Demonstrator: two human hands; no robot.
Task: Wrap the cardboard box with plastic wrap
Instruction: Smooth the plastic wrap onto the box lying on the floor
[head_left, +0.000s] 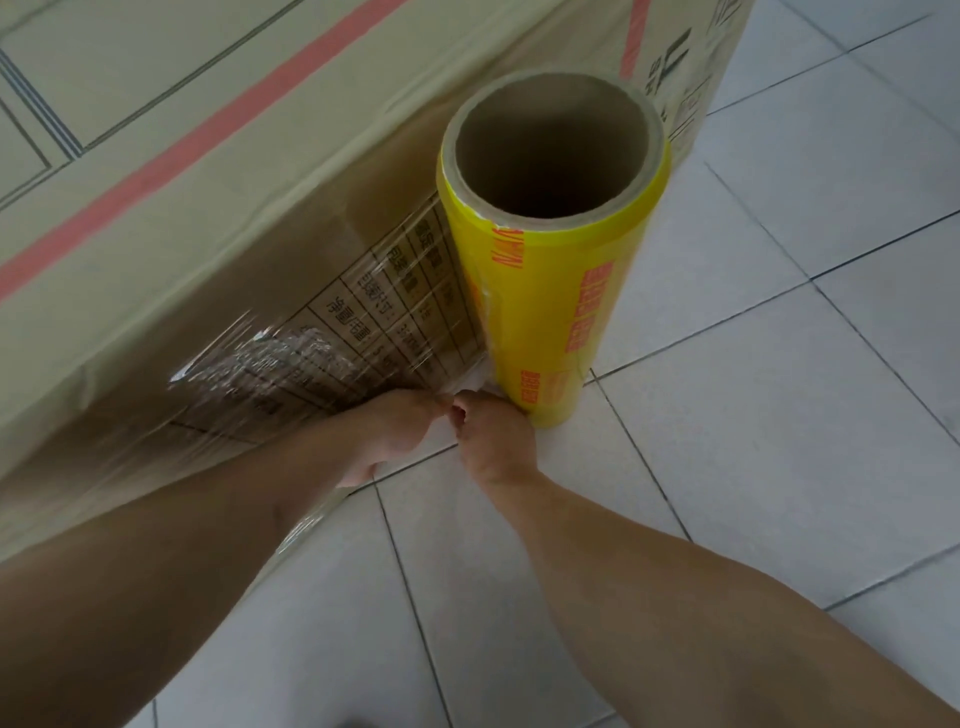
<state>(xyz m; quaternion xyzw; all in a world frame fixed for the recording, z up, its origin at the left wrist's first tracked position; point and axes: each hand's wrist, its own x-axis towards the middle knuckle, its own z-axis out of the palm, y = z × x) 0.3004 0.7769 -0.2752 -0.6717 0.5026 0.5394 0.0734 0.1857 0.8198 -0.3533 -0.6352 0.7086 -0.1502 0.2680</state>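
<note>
We had the big tan cardboard box (218, 171) filling the upper left of the frame, clear film already stretched over its lower side. The yellow roll of plastic wrap on its brown cardboard tube (545, 291) stood upright on the white tiled floor (779, 415) at centre, against the box. Low at centre, our left hand (400, 426) and right hand (493, 441) met, fingertips seemingly pinching the film's bottom edge, probably to tear or tuck it.
</note>
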